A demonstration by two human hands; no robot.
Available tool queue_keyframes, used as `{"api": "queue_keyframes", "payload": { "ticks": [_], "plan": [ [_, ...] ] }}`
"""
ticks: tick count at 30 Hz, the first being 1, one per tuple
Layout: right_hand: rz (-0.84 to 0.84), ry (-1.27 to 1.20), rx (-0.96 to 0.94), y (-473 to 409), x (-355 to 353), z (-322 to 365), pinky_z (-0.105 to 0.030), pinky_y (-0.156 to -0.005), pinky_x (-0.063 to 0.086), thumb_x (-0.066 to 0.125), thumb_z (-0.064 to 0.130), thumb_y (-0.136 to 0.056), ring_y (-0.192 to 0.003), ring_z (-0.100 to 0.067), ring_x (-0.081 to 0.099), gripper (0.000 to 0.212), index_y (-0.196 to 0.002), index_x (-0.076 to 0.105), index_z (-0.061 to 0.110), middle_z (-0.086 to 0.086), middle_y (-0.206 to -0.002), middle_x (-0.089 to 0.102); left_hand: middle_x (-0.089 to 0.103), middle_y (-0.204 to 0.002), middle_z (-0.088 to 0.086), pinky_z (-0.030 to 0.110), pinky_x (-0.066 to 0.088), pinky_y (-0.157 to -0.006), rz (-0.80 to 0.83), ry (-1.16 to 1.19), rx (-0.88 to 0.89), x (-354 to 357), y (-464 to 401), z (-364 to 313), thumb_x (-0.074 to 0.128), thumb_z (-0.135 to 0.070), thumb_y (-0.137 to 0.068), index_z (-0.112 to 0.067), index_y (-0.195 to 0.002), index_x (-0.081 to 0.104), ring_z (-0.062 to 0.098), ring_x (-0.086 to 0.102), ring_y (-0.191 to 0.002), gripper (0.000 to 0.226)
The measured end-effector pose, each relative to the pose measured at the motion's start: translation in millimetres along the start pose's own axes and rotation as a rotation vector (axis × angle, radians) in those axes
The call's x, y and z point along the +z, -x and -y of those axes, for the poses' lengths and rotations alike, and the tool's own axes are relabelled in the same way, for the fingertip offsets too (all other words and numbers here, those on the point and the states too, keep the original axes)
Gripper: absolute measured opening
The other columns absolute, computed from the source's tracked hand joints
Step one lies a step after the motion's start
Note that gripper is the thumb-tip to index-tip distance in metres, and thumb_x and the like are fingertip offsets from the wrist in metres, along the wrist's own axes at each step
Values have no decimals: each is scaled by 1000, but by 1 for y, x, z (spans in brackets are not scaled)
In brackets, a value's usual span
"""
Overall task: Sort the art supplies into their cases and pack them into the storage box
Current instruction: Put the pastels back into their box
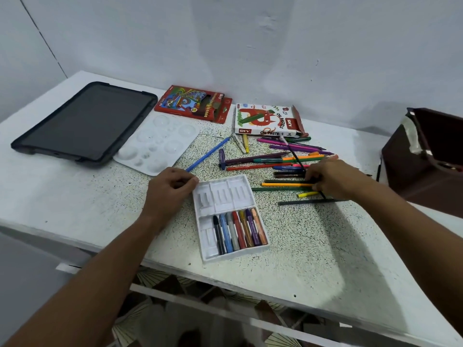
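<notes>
White pastel tray (226,196) lies flat, seven pastels (239,230) in its near half, loose pencils (283,166) scattered beside

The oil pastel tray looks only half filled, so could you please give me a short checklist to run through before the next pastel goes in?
1. Tray steadied: ok. The left hand rests curled against the far left corner of the white pastel tray.
2. Free slots: ok. The far row of the tray is empty, and the near row has a gap at its left end.
3. Next piece in hand: cannot tell. The right hand lies over the loose pencils and markers, fingers hidden.
4. Loose pastels reachable: ok. A white and a yellow pastel lie near the oil pastels box.
5. Storage box open: ok, at the right.
</notes>
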State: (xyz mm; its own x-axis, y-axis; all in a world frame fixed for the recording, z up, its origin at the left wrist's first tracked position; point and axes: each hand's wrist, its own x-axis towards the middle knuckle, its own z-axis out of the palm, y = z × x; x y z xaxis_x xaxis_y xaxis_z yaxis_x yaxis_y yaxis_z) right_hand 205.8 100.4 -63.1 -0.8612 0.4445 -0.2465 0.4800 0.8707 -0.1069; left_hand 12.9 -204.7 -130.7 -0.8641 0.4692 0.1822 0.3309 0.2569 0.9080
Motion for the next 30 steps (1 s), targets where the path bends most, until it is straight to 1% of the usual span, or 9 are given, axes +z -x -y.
{"api": "queue_keyframes", "payload": {
  "ticks": [2,6,12,14,16,19,22,27,30],
  "plan": [
    [-10,24,-4,1,2,1,-28,-74,37,68,14,-84,-92,-18,49,26,-109,63,20,-4,-105,55,68,-93,4,6,46,-69,0,3,2,0,1,0,74,-12,-83,-11,-88,75,2,62,-77,6],
    [-14,21,-22,3,4,1,-29,-79,38,67,15,-86,-95,-16,44,27,-112,60,21,-2,-104,47,68,-93,3,6,46,-69,7,-1,3,-1,2,0,73,-14,-84,-11,-89,75,-1,62,-78,6],
    [-11,46,-60,3,6,1,-29,-77,39,62,14,-88,-96,-19,50,25,-113,60,21,-3,-105,52,68,-93,3,9,48,-70,7,21,-11,-2,1,1,74,-13,-82,-11,-88,76,5,63,-80,6],
    [-76,16,-66,3,4,6,-32,-81,43,60,15,-90,-99,-24,52,21,-110,62,20,-6,-107,52,68,-92,4,11,50,-71,20,28,-3,-2,2,0,76,-9,-80,-10,-87,76,7,64,-79,7],
    [-198,-30,-85,-1,2,15,-36,-83,46,58,18,-92,-100,-27,54,19,-110,64,19,-7,-109,55,68,-92,4,8,49,-70,27,17,16,-2,2,0,77,-6,-78,-9,-87,76,6,64,-77,10],
    [-292,-35,-106,-15,2,34,-38,-88,47,55,24,-94,-108,-28,55,30,-123,61,18,-7,-119,58,68,-92,5,5,46,-69,22,-3,24,-2,1,0,76,-5,-78,-7,-89,76,-1,63,-76,11],
    [-268,-4,-115,-34,6,54,-41,-95,45,53,25,-96,-119,-30,49,39,-135,51,17,-8,-131,52,68,-93,4,4,46,-70,19,-14,16,-2,1,-1,76,-6,-79,-8,-89,76,-6,62,-75,10],
    [-256,94,-85,-50,14,67,-43,-90,47,57,25,-94,-118,-30,46,37,-129,55,15,-9,-124,54,68,-93,2,3,45,-69,15,-18,17,-3,2,0,76,-7,-80,-10,-88,76,-9,61,-75,9],
    [-240,117,-66,-51,16,67,-42,-87,47,57,24,-94,-117,-30,45,31,-123,58,13,-10,-121,54,68,-93,3,4,46,-70,13,-23,19,-3,0,1,75,-8,-80,-11,-88,76,-6,62,-76,8]
  ]
}}
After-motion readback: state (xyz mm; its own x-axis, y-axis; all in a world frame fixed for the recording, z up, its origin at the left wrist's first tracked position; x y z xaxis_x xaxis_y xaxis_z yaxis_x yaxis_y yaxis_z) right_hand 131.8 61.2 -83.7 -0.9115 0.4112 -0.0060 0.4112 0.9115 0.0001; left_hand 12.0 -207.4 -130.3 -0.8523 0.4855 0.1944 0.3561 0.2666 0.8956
